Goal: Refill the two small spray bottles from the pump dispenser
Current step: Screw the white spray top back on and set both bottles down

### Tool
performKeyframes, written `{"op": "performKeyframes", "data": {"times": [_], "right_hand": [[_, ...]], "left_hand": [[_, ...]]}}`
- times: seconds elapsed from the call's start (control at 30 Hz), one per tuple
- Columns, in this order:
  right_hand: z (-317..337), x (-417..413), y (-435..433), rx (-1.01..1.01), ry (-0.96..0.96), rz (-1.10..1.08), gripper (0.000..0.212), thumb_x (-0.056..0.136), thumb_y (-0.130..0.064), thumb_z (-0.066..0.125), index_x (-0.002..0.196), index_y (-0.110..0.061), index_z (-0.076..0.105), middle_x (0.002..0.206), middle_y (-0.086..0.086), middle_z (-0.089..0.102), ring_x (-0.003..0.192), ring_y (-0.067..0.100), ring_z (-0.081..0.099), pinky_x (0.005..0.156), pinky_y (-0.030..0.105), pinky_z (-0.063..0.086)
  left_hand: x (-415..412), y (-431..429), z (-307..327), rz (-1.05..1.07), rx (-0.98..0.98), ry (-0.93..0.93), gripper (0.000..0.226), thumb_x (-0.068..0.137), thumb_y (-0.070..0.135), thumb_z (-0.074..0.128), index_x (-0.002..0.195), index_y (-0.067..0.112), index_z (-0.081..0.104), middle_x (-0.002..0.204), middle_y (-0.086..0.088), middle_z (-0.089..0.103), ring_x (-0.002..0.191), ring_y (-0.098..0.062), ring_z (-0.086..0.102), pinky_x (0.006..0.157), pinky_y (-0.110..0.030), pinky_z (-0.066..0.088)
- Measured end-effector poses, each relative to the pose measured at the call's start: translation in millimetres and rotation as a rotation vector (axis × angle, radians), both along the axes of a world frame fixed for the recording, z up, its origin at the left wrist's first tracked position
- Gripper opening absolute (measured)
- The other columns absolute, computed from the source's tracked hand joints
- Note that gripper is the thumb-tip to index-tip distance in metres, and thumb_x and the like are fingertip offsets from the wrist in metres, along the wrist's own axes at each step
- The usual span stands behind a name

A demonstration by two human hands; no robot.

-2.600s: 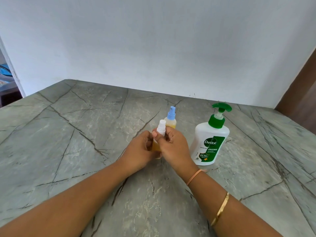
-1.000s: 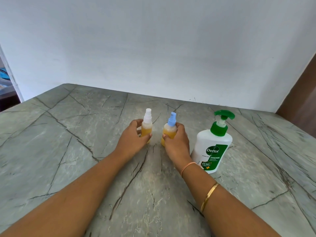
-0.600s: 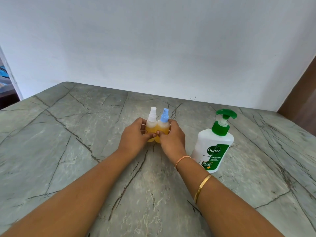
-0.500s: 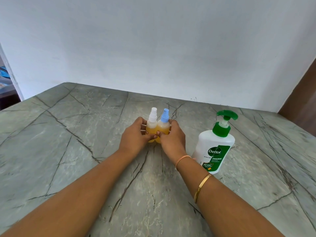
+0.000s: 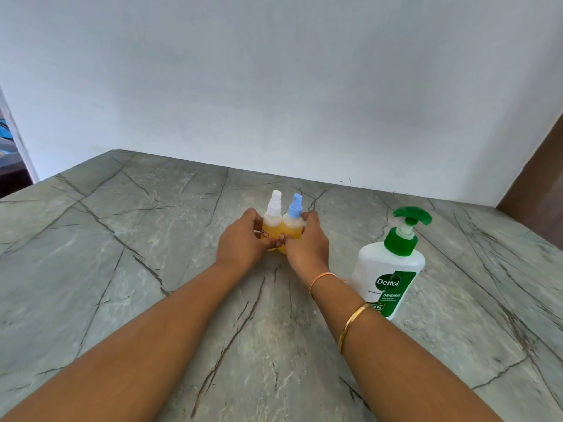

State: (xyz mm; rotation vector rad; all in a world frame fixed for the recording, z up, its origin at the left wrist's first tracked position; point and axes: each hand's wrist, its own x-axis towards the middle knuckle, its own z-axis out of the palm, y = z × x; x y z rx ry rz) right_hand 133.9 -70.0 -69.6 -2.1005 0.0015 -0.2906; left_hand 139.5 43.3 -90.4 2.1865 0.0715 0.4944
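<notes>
Two small spray bottles holding yellow liquid stand upright side by side, touching, on the grey marble counter [image 5: 122,284]. The white-capped bottle [image 5: 272,219] is on the left and my left hand [image 5: 242,242] grips its body. The blue-capped bottle [image 5: 293,222] is on the right and my right hand [image 5: 306,243] grips it. My thumbs meet in front of the bottles and hide their lower halves. The white pump dispenser [image 5: 388,269] with a green pump head stands to the right of my right wrist, untouched.
A plain white wall [image 5: 289,86] runs along the back edge of the counter. A brown wooden surface [image 5: 539,196] borders the far right. The counter's left edge drops off beside a dark gap at the far left.
My hands slid the two spray bottles together from a spread position until they touch. Before that both hands worked the white-capped bottle nearer to me. The dispenser stayed put.
</notes>
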Motion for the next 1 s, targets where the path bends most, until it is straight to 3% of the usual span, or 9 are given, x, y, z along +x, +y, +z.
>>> {"op": "performKeyframes", "data": {"times": [0.17, 0.33, 0.57, 0.67, 0.8, 0.93, 1.0], "right_hand": [[-2, 12, 3, 0.004, -0.008, -0.025, 0.042, 0.086, -0.010, 0.062, 0.121, -0.018, 0.040, 0.118, 0.005, 0.055, 0.088, 0.013, 0.046, 0.076, 0.024, 0.042], [-2, 19, 4, 0.021, -0.001, -0.029, 0.044, 0.083, -0.007, 0.062, 0.120, -0.016, 0.041, 0.108, 0.005, 0.056, 0.094, 0.021, 0.055, 0.077, 0.031, 0.047], [-5, 22, 6, 0.025, 0.002, -0.047, 0.049, 0.083, -0.008, 0.063, 0.125, -0.019, 0.040, 0.117, 0.007, 0.057, 0.098, 0.022, 0.055, 0.083, 0.034, 0.049], [-8, 20, 5, 0.063, -0.003, -0.037, 0.061, 0.081, -0.004, 0.060, 0.133, -0.023, 0.035, 0.117, 0.007, 0.058, 0.098, 0.023, 0.056, 0.084, 0.036, 0.050], [-9, 13, 5, 0.084, 0.038, -0.017, 0.080, 0.079, 0.002, 0.054, 0.146, -0.023, 0.018, 0.123, 0.008, 0.053, 0.104, 0.024, 0.054, 0.086, 0.034, 0.048], [-7, 5, 6, 0.063, 0.075, -0.035, 0.078, 0.078, 0.002, 0.052, 0.146, -0.017, 0.018, 0.134, 0.012, 0.047, 0.116, 0.029, 0.051, 0.094, 0.042, 0.048], [-5, -3, 5, 0.051, 0.090, 0.001, 0.075, 0.078, 0.000, 0.052, 0.144, -0.016, 0.021, 0.131, 0.012, 0.048, 0.115, 0.028, 0.051, 0.093, 0.040, 0.047]], "left_hand": [[14, 0, -1, 0.014, 0.057, 0.004, 0.045, 0.067, 0.039, 0.079, 0.088, 0.017, 0.046, 0.099, 0.001, 0.066, 0.089, -0.016, 0.063, 0.069, -0.026, 0.042], [25, 0, -2, 0.010, 0.088, 0.019, 0.049, 0.067, 0.044, 0.078, 0.094, 0.014, 0.049, 0.101, -0.001, 0.066, 0.089, -0.019, 0.061, 0.068, -0.028, 0.042], [28, -1, -2, 0.002, 0.115, 0.025, 0.050, 0.069, 0.040, 0.077, 0.096, 0.014, 0.046, 0.102, -0.004, 0.063, 0.089, -0.020, 0.059, 0.070, -0.028, 0.043], [26, -2, -2, -0.002, 0.106, 0.037, 0.053, 0.070, 0.038, 0.077, 0.105, 0.012, 0.046, 0.107, -0.006, 0.063, 0.092, -0.020, 0.059, 0.073, -0.029, 0.046], [22, -5, -1, -0.026, 0.064, 0.092, 0.077, 0.068, 0.034, 0.079, 0.129, 0.011, 0.038, 0.114, -0.008, 0.061, 0.101, -0.022, 0.059, 0.085, -0.033, 0.048], [12, -11, 4, -0.030, -0.028, 0.131, 0.095, 0.067, 0.025, 0.081, 0.141, 0.010, 0.024, 0.132, -0.013, 0.049, 0.115, -0.026, 0.052, 0.092, -0.036, 0.044], [3, -15, 4, -0.021, -0.062, 0.136, 0.095, 0.070, 0.025, 0.079, 0.143, 0.009, 0.019, 0.140, -0.016, 0.039, 0.122, -0.029, 0.046, 0.093, -0.036, 0.041]]}}
